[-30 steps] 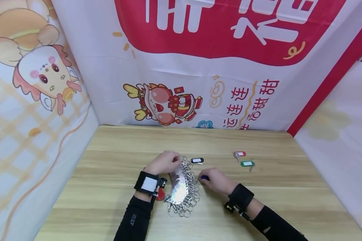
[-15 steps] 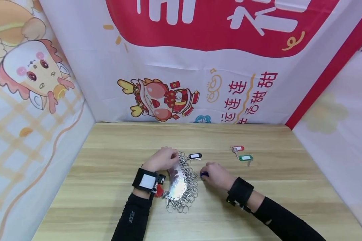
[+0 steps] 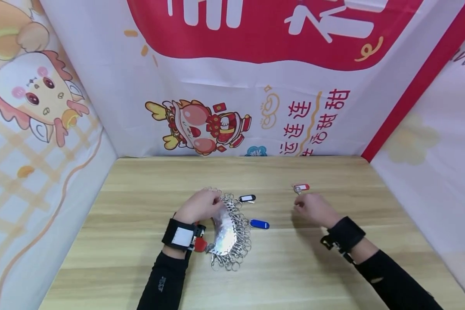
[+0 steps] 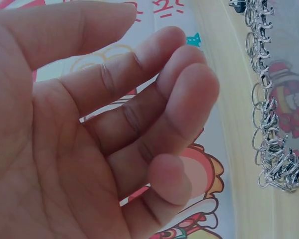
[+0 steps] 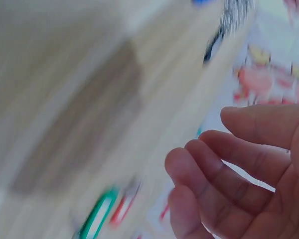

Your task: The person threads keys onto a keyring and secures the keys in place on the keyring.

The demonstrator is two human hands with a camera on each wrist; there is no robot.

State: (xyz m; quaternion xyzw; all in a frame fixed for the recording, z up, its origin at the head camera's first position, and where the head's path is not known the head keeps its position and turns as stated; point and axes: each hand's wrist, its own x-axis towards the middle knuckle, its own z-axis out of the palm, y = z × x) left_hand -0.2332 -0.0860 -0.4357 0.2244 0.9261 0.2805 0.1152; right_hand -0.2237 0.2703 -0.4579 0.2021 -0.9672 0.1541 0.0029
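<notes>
A curved, shiny metal plate lies mid-table with many small clips and rings along its edge. My left hand hovers at its upper end; in the left wrist view its fingers curl loosely, apart from the plate, holding nothing. A blue key tag lies against the rings on the right, a black key tag above it. My right hand is near a red key tag with a key. A green key tag shows only in the right wrist view. The right fingers are loosely bent around nothing.
The wooden table ends at a printed cloth wall at the back. More printed cloth stands along the left and right sides. A red piece sits between my left wrist and the plate's lower end.
My right hand has let go of the blue key tag, which lies beside the rings, and moved right to the red and green tags. The left hand stays by the plate.
</notes>
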